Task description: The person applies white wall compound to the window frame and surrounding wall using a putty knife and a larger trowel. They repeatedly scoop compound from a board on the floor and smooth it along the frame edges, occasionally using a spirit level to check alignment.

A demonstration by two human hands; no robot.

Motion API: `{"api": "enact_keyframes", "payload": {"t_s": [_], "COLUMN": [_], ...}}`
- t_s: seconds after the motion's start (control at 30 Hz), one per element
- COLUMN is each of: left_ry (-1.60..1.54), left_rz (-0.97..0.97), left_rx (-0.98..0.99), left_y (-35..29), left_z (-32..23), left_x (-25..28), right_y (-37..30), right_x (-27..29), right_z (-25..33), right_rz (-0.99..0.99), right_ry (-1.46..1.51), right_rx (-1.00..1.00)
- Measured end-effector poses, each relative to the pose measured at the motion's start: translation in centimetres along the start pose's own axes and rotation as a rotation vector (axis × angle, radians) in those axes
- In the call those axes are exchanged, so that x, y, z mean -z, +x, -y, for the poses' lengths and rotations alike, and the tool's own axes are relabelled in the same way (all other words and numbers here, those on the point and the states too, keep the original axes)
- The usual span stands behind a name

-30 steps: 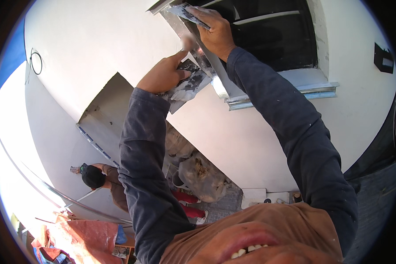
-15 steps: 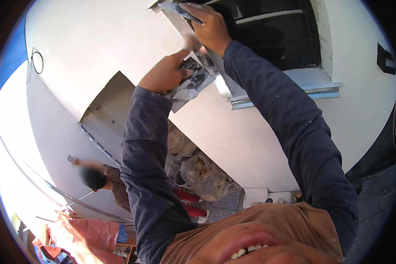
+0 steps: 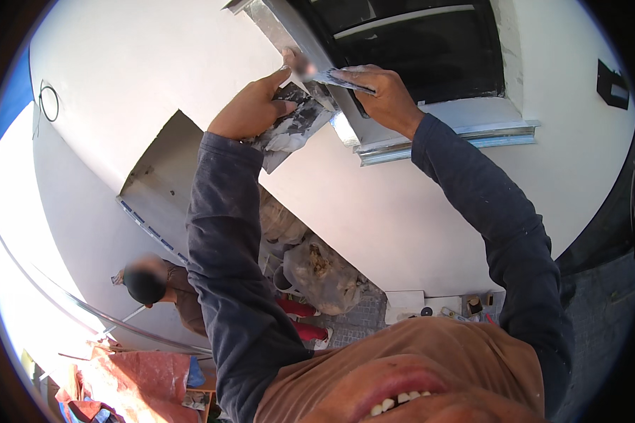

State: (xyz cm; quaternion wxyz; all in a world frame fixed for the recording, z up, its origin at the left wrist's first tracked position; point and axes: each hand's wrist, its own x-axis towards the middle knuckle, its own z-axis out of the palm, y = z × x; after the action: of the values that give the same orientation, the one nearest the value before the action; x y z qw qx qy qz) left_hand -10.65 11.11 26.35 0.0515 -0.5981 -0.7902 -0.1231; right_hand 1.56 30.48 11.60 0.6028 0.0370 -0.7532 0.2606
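Left hand (image 3: pixel 254 106): a smeared plate (image 3: pixel 293 132) is gripped at its left side, in front of the white wall (image 3: pixel 402 211).
Right hand (image 3: pixel 393 100): a coated scraper (image 3: pixel 353 83) is held near the plate, at the left side of the dark window (image 3: pixel 420 67).

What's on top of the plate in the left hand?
Pale paste is smeared on the plate, and the left hand lays its thumb there; the surface under the thumb is hidden.
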Motion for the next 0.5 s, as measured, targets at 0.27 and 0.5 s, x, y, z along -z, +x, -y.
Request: {"api": "enact_keyframes", "payload": {"t_s": [0.27, 0.5], "left_ry": [-0.772, -1.79], "left_rz": [-0.238, -0.4], "left_rx": [-0.104, 0.06], "left_y": [-3.8, -8.4], "left_z": [-0.2, -2.8], "left_x": [-2.6, -13.8], "right_y": [-8.2, -11.2], "right_x": [6.8, 5.5], "right_z": [6.8, 15.6], "right_rz": [-0.141, 0.21], "right_ry": [0.328, -0.029], "right_rx": [-0.129, 0.218]}}
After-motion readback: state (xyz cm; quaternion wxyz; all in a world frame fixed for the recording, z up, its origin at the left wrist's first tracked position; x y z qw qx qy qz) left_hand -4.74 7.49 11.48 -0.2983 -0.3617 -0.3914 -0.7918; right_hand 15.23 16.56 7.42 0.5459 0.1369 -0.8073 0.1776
